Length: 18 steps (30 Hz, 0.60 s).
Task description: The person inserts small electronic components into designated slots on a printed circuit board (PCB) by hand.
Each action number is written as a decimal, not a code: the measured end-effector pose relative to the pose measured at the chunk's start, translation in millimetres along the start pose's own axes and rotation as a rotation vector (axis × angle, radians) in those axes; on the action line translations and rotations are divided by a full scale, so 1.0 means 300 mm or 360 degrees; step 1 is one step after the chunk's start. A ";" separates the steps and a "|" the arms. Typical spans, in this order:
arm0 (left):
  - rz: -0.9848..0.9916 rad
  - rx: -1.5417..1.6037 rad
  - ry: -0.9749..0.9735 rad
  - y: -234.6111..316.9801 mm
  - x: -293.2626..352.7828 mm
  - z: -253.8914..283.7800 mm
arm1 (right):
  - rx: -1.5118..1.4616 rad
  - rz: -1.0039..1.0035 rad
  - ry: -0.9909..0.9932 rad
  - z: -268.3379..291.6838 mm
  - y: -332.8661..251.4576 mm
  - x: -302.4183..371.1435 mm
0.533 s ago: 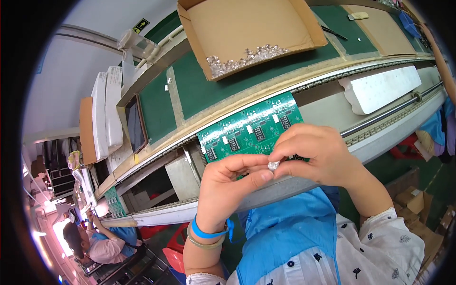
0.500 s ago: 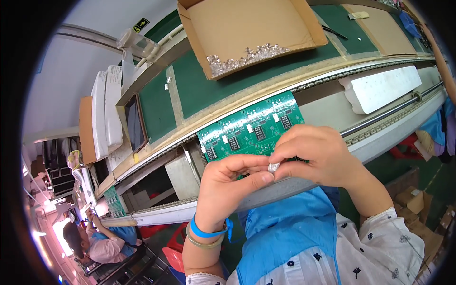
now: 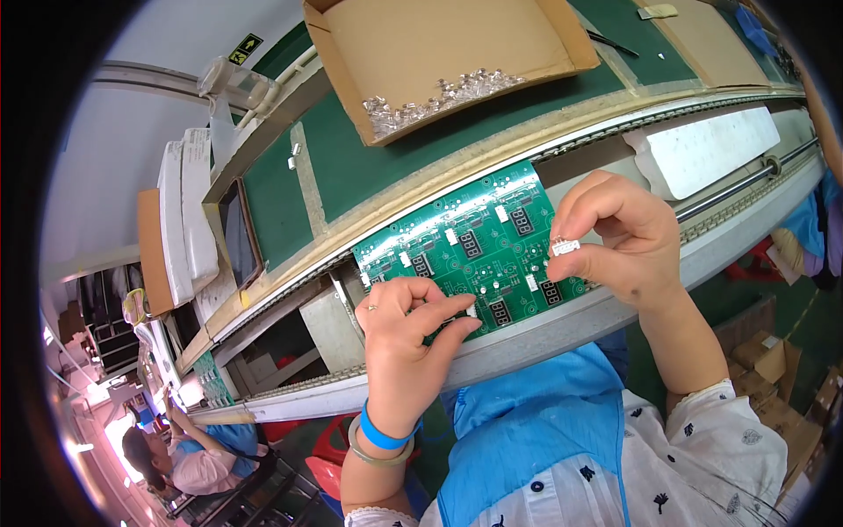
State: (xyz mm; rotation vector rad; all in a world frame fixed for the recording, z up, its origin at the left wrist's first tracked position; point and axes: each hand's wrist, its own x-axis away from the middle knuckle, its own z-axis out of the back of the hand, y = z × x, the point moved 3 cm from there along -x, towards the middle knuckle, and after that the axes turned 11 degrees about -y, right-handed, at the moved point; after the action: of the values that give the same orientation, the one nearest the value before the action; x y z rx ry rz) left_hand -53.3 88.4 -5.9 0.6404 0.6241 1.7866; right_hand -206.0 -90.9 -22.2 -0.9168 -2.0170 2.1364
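Observation:
A green circuit board (image 3: 439, 241) lies across the conveyor rails in front of me, with several dark digit displays (image 3: 470, 243) and small white connectors (image 3: 502, 213) on it. My right hand (image 3: 619, 237) is above the board's right edge, pinching a white pin connector (image 3: 565, 249) between thumb and forefinger. Over the near left part of the board, my left hand (image 3: 408, 329) has thumb and fingertips around another small white connector (image 3: 471, 311), at the board's surface. Whether that one is seated in the board, I cannot tell.
Beyond the rail, an open cardboard box (image 3: 465, 110) holds many small clear-and-metal parts. A white foam block (image 3: 702, 154) rests between the rails at right, near a metal rod (image 3: 733, 189). Black tweezers (image 3: 613, 44) lie on the green bench. Another person (image 3: 189, 457) sits at far left.
My hands have parted from where they met over the board. The right one moved right and up with a connector; the left dropped slightly toward the board. The view shifted a little.

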 end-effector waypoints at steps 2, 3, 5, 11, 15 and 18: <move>-0.0036 -0.0229 0.0055 0.004 0.001 -0.017 | 0.0037 -0.0011 -0.0006 0.000 0.008 0.004; -0.0033 -0.0230 0.0048 0.002 0.000 -0.027 | 0.0069 0.0007 -0.0023 -0.002 0.007 0.003; -0.0076 -0.0287 0.0078 0.004 -0.003 -0.039 | 0.0097 0.0023 -0.0036 -0.003 0.007 0.000; -0.0119 -0.0423 0.0132 0.018 -0.009 -0.054 | 0.0066 0.0016 -0.0004 0.002 0.006 0.005; -0.0121 -0.0452 0.0154 0.025 -0.008 -0.057 | 0.0062 0.0034 -0.0009 0.000 0.004 0.004; -0.0112 -0.0466 0.0159 0.025 -0.007 -0.059 | 0.0080 0.0048 -0.0016 0.001 0.008 0.006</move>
State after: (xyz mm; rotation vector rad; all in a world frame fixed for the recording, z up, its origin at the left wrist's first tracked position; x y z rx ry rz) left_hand -70.1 82.4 -13.8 0.3276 0.4335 1.8071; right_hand -206.8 -90.7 -25.2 -0.9368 -1.9564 2.2009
